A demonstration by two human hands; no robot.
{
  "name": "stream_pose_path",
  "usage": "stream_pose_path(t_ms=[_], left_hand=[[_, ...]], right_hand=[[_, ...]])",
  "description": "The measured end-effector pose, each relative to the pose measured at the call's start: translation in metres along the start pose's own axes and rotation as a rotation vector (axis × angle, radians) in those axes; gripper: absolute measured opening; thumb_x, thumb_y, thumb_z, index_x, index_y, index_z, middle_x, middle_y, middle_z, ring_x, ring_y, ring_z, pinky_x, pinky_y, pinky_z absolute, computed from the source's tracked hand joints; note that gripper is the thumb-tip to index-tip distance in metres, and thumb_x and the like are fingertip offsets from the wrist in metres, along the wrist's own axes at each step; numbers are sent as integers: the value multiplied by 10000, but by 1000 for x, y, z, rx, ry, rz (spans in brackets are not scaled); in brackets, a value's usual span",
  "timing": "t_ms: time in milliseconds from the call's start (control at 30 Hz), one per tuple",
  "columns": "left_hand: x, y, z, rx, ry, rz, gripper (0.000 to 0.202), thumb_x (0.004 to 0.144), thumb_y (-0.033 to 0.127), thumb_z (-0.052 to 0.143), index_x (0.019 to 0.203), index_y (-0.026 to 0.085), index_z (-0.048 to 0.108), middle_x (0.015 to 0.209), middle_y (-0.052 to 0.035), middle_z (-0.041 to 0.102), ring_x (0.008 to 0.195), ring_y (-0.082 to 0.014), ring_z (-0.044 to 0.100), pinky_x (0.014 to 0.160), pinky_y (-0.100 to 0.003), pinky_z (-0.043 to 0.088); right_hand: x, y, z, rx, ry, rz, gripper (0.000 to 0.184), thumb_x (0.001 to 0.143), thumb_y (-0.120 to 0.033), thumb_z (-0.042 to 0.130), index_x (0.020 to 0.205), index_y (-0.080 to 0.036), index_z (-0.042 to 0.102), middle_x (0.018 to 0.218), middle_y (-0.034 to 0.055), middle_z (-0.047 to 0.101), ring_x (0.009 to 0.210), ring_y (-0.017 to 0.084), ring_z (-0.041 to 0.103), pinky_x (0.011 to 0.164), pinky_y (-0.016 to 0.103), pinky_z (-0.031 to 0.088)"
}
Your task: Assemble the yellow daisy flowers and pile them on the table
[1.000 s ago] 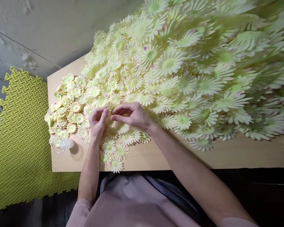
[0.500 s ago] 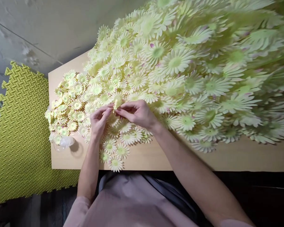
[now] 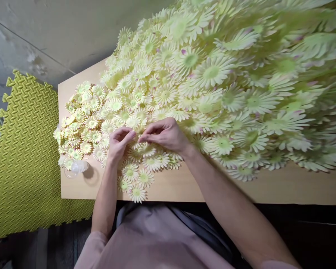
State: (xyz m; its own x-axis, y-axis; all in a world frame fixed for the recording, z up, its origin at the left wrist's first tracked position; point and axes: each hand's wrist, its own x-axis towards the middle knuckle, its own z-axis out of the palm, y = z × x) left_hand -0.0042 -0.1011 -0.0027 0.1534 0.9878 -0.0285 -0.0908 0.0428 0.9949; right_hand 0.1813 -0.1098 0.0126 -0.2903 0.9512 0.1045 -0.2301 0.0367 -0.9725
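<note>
A deep heap of pale yellow artificial daisy heads [image 3: 201, 74] covers most of a light wooden table [image 3: 173, 186]. My left hand [image 3: 118, 144] and my right hand [image 3: 166, 134] meet fingertip to fingertip at the heap's near edge. Both are closed in a pinch on one small daisy head [image 3: 136, 135], which the fingers mostly hide. Loose daisy heads [image 3: 137, 175] lie flat on the wood just below my hands.
A small clear plastic container [image 3: 74, 169] lies on the table's left corner. A yellow-green foam mat [image 3: 22, 157] covers the floor at the left, with bare grey concrete [image 3: 58, 30] beyond. The table's near edge runs just above my pink top [image 3: 156, 239].
My fingertips lifted a small daisy head slightly, then came back down onto the heap, still pinched together. The view shifted a little.
</note>
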Motion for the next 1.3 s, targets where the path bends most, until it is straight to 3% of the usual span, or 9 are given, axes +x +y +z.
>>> stream_pose_path(t_ms=[267, 500, 567, 667, 733, 833, 967, 1100, 1300], left_hand=[[0, 7, 6, -159, 10, -69, 195, 742, 338, 769, 696, 169, 684, 629, 36, 539, 538, -24, 477, 502, -145, 409], [3, 4, 5, -244, 86, -129, 247, 712, 386, 788, 713, 188, 641, 614, 52, 497, 480, -17, 449, 502, -146, 484], [5, 3, 3, -270, 139, -87, 287, 688, 428, 796, 727, 194, 635, 626, 49, 517, 498, -25, 474, 491, -143, 473], [8, 1, -1, -252, 222, -7, 262, 702, 407, 792, 732, 195, 641, 638, 51, 525, 512, -16, 477, 485, -126, 439], [8, 1, -1, -164, 273, 37, 225, 737, 383, 768, 731, 191, 651, 662, 46, 558, 539, -15, 502, 514, -128, 447], [7, 0, 1, -22, 295, 91, 212, 756, 389, 747, 764, 190, 677, 803, 7, 669, 677, -53, 613, 637, -178, 515], [4, 0, 6, 57, 187, 166, 185, 755, 359, 753, 768, 182, 700, 938, -46, 733, 859, -118, 687, 772, -250, 543], [2, 4, 8, 38, 85, 152, 169, 753, 345, 758, 746, 182, 712, 943, -58, 748, 907, -157, 703, 800, -288, 550], [0, 7, 8, -26, 54, 97, 157, 741, 342, 767, 710, 195, 721, 989, -54, 747, 944, -160, 696, 849, -307, 546]], right_hand=[[1, 1, 0, 11, 20, -49, 148, 653, -319, 846, 709, -198, 782, 626, 27, 716, 513, 110, 603, 457, 244, 485], [5, 3, -2, 50, 131, -113, 218, 728, -377, 793, 671, -187, 704, 593, 5, 653, 490, 93, 568, 441, 237, 458], [6, 2, -6, 105, 231, -133, 263, 768, -406, 754, 637, -205, 645, 539, -18, 585, 462, 94, 536, 425, 249, 448], [8, 1, -12, 134, 499, -219, 452, 781, -456, 729, 506, -222, 457, 422, -70, 341, 371, 68, 363, 379, 249, 371], [8, 0, -12, 66, 575, -306, 568, 780, -490, 721, 453, -218, 344, 406, -77, 241, 360, 59, 277, 369, 253, 311], [6, -1, -6, -71, 406, -362, 579, 784, -515, 706, 422, -213, 370, 386, -58, 314, 370, 64, 303, 374, 262, 276], [4, 1, 6, -284, 105, -280, 345, 725, -475, 771, 582, -192, 635, 533, 1, 604, 428, 79, 440, 402, 262, 345], [4, 6, 12, -462, 144, -256, 254, 731, -390, 776, 670, -159, 691, 624, 27, 669, 486, 98, 515, 468, 272, 414], [4, 6, 10, -455, 171, -229, 154, 818, -257, 648, 732, -148, 715, 610, 17, 668, 460, 87, 492, 419, 249, 375]])
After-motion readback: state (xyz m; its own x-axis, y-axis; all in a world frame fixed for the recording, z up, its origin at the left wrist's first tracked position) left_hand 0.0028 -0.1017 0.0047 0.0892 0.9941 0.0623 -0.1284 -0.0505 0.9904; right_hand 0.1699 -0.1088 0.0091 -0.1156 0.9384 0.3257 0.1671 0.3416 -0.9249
